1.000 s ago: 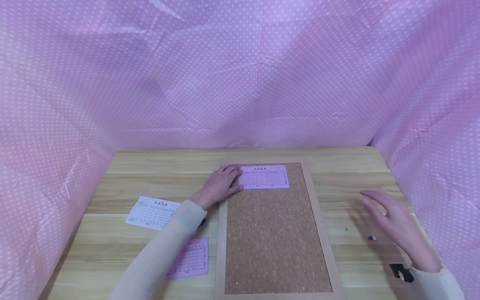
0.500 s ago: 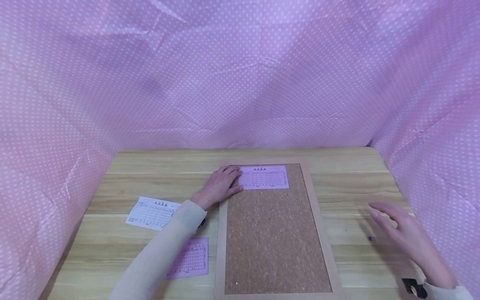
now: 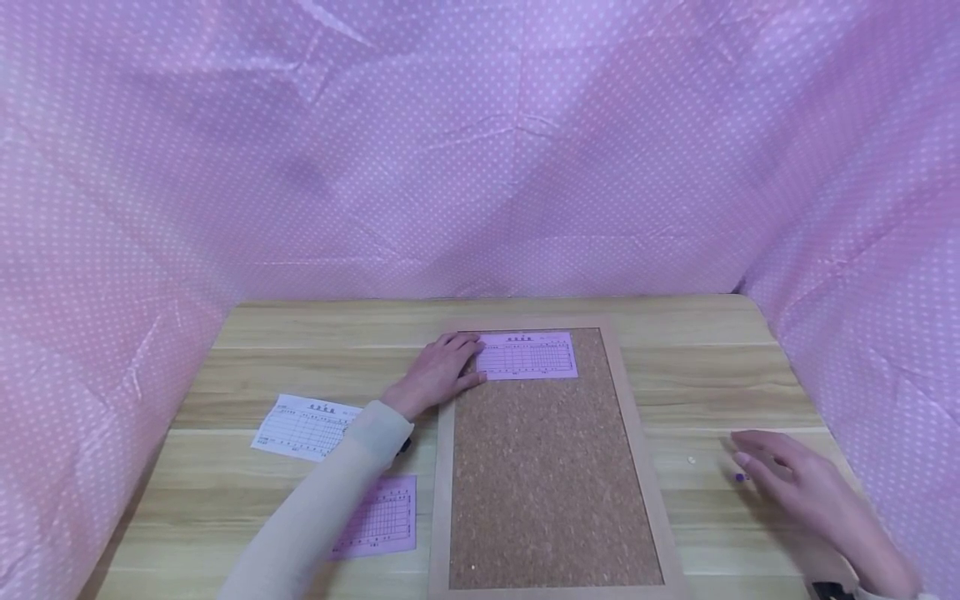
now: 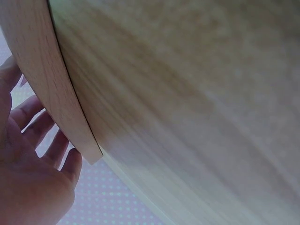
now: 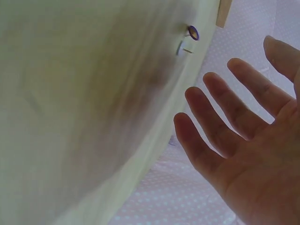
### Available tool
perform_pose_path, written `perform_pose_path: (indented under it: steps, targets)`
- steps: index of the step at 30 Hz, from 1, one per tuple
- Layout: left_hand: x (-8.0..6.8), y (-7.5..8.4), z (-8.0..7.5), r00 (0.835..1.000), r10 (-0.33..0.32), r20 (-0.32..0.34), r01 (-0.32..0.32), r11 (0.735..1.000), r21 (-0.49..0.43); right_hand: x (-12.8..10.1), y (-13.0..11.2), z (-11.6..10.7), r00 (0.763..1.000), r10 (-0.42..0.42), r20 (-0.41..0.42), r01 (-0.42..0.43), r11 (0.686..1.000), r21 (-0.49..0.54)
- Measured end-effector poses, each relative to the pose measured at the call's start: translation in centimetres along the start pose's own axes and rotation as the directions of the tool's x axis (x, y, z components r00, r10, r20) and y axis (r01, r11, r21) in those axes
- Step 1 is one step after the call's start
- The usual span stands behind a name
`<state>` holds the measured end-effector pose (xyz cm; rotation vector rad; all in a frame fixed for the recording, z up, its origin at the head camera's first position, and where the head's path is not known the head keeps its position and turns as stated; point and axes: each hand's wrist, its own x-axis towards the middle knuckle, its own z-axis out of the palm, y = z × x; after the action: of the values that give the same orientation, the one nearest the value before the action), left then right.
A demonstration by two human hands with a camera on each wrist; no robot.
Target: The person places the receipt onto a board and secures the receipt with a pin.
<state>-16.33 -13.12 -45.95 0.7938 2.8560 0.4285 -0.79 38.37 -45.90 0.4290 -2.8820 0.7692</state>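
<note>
A framed cork board (image 3: 551,483) lies on the wooden table. On its far end is a pink printed slip (image 3: 527,357). My left hand (image 3: 431,375) rests over the board's far left corner, its fingertips on the slip's left edge; in the left wrist view its fingers lie along the wooden frame (image 4: 51,84). My right hand (image 3: 813,496) hovers at the right with spread fingers, holding nothing. Close by its thumb sits a purple thumbtack (image 3: 739,477), and a pale thumbtack (image 3: 692,460) lies nearer the board. In the right wrist view a purple-rimmed thumbtack (image 5: 193,33) shows beyond the fingertips.
To the board's left lie a white printed slip (image 3: 303,427) and a second pink slip (image 3: 390,517), both partly covered by the left sleeve (image 3: 322,492). Polka-dot pink cloth (image 3: 480,167) encloses the table (image 3: 712,358) at the back and sides.
My right hand has moved toward the near side and lowered beside the purple thumbtack. The left hand, the board and the slips stay where they were.
</note>
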Motion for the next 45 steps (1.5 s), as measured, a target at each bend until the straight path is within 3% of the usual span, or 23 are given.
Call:
perform_pose_path:
  steps: [11,20,36,45]
  targets:
    - [-0.1,-0.1,0.0,1.0,0.009,-0.008,-0.009,1.0,-0.001,-0.6,0.0,0.8,1.0,0.01,-0.003,-0.01,0.999,-0.048]
    - [0.0,-0.1,0.1,1.0,0.016,-0.011,-0.016,1.0,0.008,-1.1,0.0,0.9,0.997,0.07,0.036,-0.067,0.996,-0.062]
    - [-0.1,0.0,0.0,1.0,0.008,-0.003,-0.008,1.0,0.001,-0.8,0.1,1.3,1.0,-0.009,0.022,0.01,0.998,-0.057]
    - [-0.1,-0.1,0.1,1.0,0.009,-0.008,-0.009,1.0,0.012,-0.7,0.4,1.3,1.0,-0.004,0.029,0.006,0.996,-0.087]
